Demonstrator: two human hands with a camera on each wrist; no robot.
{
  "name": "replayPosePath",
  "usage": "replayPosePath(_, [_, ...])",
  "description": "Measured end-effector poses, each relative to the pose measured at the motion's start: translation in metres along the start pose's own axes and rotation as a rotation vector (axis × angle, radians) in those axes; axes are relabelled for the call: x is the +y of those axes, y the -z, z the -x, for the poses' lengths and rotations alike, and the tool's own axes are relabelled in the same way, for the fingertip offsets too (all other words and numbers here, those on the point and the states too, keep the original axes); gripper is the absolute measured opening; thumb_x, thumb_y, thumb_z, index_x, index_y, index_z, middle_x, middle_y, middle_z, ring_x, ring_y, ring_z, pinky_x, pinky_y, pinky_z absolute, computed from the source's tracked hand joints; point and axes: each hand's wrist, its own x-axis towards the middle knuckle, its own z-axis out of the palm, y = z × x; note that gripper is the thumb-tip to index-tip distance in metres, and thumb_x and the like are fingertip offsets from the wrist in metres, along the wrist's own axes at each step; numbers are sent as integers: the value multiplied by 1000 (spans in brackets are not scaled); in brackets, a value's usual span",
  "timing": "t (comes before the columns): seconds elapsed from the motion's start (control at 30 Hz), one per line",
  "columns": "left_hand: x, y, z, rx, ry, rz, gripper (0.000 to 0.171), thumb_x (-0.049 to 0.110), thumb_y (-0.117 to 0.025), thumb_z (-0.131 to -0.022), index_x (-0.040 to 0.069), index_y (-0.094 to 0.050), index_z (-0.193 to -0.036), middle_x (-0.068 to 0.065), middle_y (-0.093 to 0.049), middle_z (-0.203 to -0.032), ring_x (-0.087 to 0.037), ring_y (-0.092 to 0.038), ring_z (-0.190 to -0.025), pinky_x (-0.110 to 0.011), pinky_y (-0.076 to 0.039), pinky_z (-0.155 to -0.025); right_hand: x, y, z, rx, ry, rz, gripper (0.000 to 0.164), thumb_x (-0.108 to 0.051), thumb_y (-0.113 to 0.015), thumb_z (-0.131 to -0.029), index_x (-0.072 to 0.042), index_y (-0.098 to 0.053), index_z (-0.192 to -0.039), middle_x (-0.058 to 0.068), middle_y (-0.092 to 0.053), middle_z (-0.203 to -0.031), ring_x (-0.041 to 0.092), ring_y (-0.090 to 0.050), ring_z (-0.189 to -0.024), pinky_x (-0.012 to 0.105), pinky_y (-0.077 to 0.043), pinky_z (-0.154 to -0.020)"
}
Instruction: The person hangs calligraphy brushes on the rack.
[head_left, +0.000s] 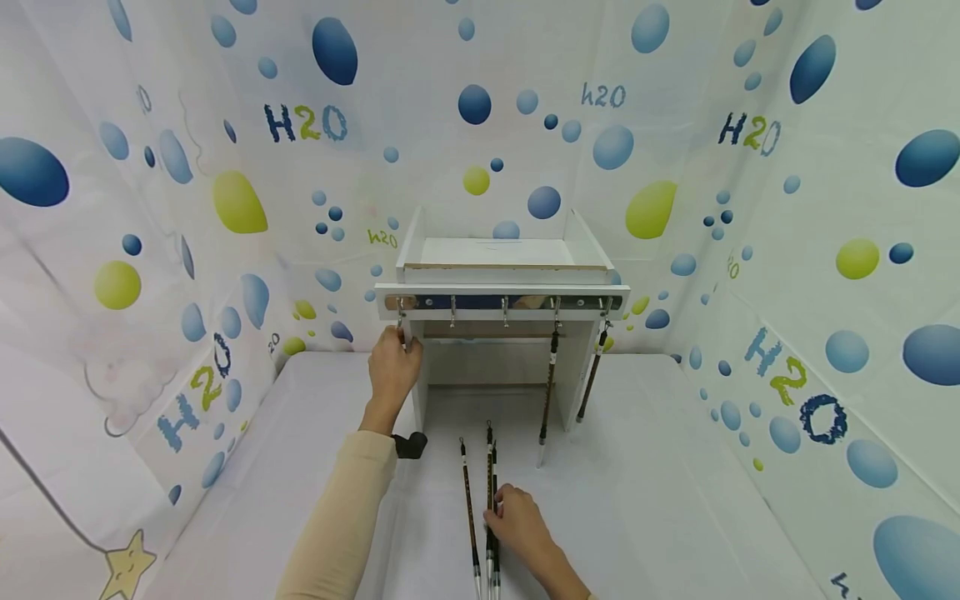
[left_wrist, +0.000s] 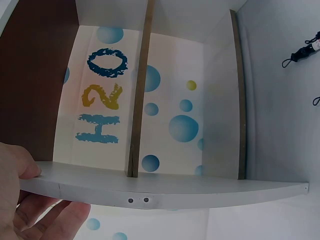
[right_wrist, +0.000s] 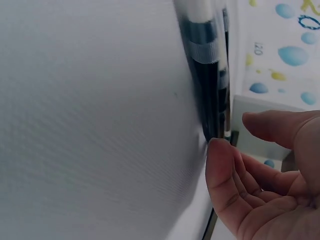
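My left hand [head_left: 395, 367] grips the left side panel of a small white shelf [head_left: 502, 291], just below its leftmost hook. In the left wrist view the thumb lies on one face of the panel [left_wrist: 165, 192] and the fingers on the other. My right hand [head_left: 522, 523] is low over three calligraphy brushes [head_left: 469, 508] lying on the white table. In the right wrist view its thumb and fingers stand apart, with the fingertips close to a dark brush [right_wrist: 205, 85]; whether they touch is unclear. Two more brushes [head_left: 550, 387] hang by loops from the right-hand hooks.
A metal strip with several hooks [head_left: 505, 310] runs across the shelf's front. Beside the left forearm sits a small black object [head_left: 409, 446], partly hidden. Bubble-printed white curtains [head_left: 480, 150] enclose the table [head_left: 637, 500] at the back and sides.
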Motion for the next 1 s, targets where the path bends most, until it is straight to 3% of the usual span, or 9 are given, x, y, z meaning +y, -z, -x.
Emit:
replayPosePath(0.17, [0, 0, 0, 9, -11, 1, 25, 14, -57, -91, -7, -63, -102, -25, -69, -100, -46, -69, -92, -60, -54, -76, 1, -5, 0, -32, -10, 7, 21, -11, -72, -87, 5, -63, -96, 0, -56, -71, 4, -47, -56, 20, -41, -48])
replayPosePath(0.43, [0, -1, 0, 6, -3, -2, 24, 14, -57, -91, -6, -63, -101, -24, -68, -99, -45, -69, -92, -60, -53, -76, 1, -10, 0, -8, -9, 44, 14, -10, -72, -85, -2, -61, -85, 1, -57, -73, 6, -47, -60, 21, -41, -51])
replayPosePath(1.0, [-1, 0, 0, 3, -5, 5, 26, 15, -58, -91, -6, -64, -104, -23, -69, -101, -43, -69, -93, -59, -53, -78, -1, -21, -4, 18, -17, 151, 22, -17, -69, -82, -9, -59, -65, -1, -52, -68, 9, -44, -58, 25, -39, -49])
